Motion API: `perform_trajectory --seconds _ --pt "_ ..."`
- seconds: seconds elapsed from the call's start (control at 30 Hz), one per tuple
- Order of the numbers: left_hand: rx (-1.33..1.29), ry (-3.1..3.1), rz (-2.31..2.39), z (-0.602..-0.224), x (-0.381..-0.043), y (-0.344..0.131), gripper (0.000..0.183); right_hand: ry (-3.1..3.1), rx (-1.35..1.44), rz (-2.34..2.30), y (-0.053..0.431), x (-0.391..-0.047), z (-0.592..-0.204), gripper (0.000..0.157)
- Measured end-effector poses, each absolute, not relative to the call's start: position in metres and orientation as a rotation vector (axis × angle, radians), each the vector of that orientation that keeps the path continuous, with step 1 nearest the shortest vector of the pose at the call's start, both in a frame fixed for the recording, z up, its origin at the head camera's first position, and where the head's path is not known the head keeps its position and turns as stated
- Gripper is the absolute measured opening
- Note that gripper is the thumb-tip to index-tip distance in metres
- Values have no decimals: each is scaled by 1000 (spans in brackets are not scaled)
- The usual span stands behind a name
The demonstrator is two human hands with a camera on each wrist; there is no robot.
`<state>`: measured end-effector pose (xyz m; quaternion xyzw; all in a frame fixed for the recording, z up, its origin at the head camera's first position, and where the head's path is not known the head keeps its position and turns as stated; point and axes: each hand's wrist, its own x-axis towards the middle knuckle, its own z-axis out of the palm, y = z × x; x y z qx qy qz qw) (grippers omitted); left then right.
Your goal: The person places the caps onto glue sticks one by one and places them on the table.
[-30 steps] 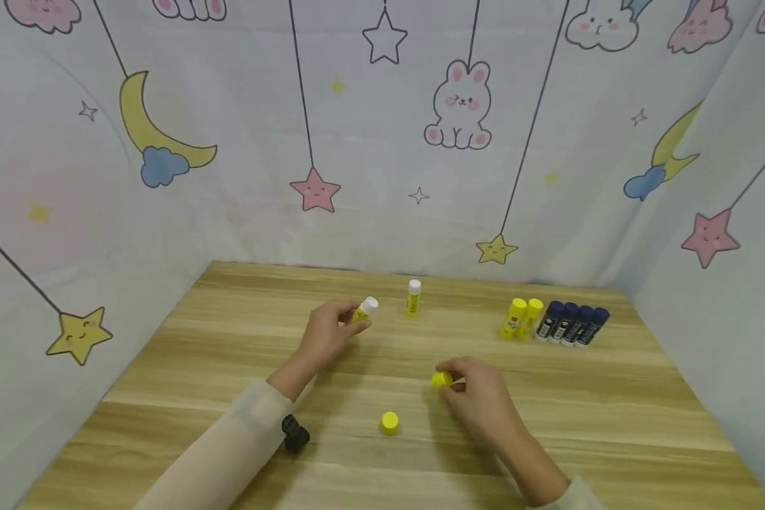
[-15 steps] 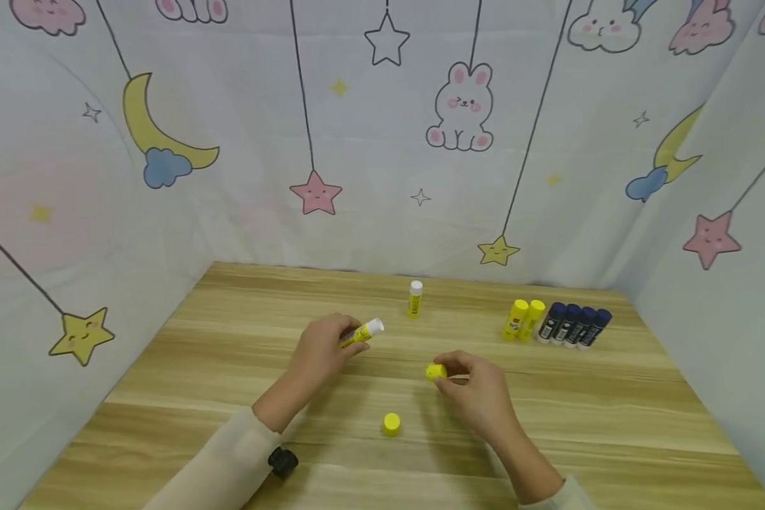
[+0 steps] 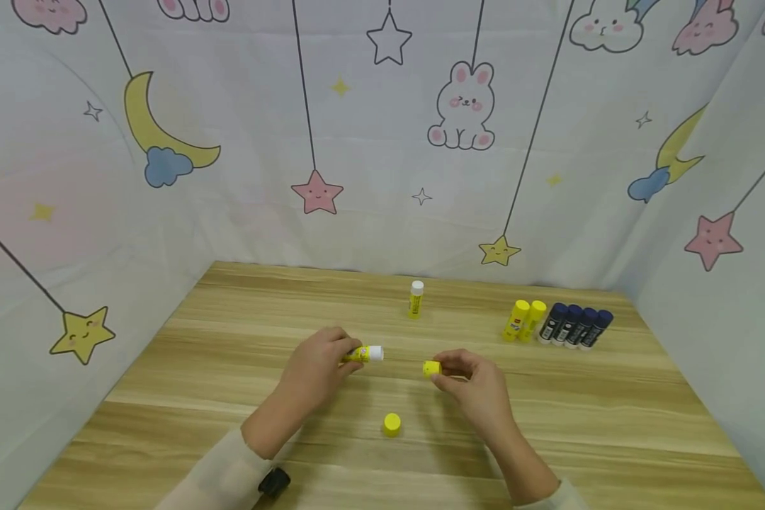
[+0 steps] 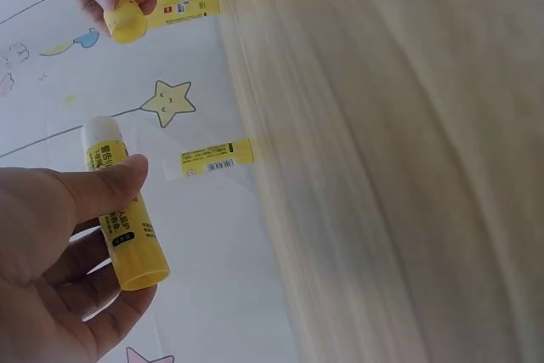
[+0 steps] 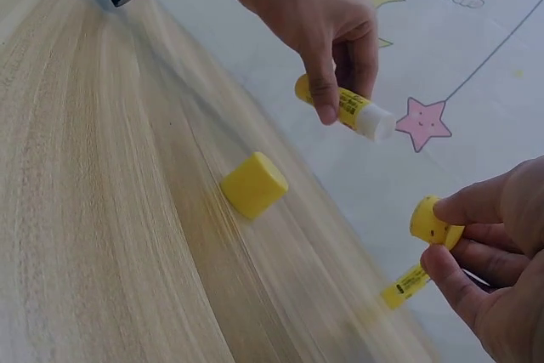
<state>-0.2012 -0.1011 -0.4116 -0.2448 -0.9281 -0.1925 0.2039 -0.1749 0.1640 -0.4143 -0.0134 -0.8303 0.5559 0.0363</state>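
In my left hand (image 3: pixel 319 365) I grip a yellow glue stick (image 4: pixel 127 218), its white end (image 3: pixel 375 353) pointing right in the head view. My right hand (image 3: pixel 474 386) pinches a small yellow cap (image 3: pixel 431 368) between thumb and fingers, facing that white end with a short gap between. Both hands are held above the table. A second yellow cap (image 3: pixel 392 425) stands on the wood nearer to me, also in the right wrist view as a yellow cap (image 5: pixel 255 185). Farther back, an uncapped glue stick (image 3: pixel 416 300) stands upright, white end up.
On the wooden table (image 3: pixel 229 297), two capped yellow glue sticks (image 3: pixel 516 320) stand at the back right. Beside them is a row of several dark blue-capped glue sticks (image 3: pixel 576 326). A patterned curtain (image 3: pixel 370 234) rises behind the table. A black device (image 3: pixel 274 482) sits at my left sleeve.
My left hand has come down and nearer to me, tipping the glue stick from slanted to nearly level. The right hand has turned the cap's opening toward it and shifted slightly left.
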Motion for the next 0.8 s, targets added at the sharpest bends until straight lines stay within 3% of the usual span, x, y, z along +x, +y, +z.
perform_trajectory --seconds 0.8 --pt "-766 -2495 -385 -413 -186 -97 33 -2523 -69 1801 158 -171 -415 22"
